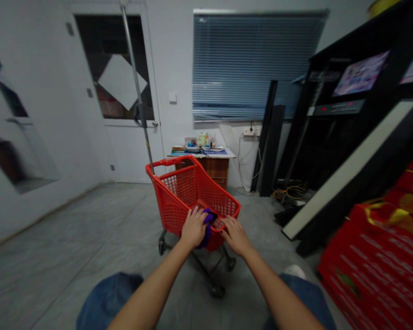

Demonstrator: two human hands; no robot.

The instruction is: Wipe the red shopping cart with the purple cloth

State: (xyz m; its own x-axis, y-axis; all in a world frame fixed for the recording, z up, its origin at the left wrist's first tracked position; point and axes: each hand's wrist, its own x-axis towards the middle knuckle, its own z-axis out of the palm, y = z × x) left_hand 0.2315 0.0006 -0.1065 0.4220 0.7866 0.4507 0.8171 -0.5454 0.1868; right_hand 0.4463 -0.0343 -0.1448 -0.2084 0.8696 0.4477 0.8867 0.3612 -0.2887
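Observation:
A red plastic shopping cart point(179, 215) with lattice sides stands in front of me, its near end toward my knees. My left hand point(193, 227) grips a bunched purple cloth point(206, 236) against the cart's near rim. Part of the cloth hangs down outside the basket, and the fingers hide some of it. On the rim just to the right rests my right hand point(237, 234), its fingers curled over the edge and its thumb on the outside.
A metal pole point(134, 73) rises from the cart's handle end. Behind it are a white door point(131, 151) and a small cluttered desk point(201, 160). To the right are a black rack point(301, 133), a leaning pale board point(347, 172) and red boxes point(375, 261).

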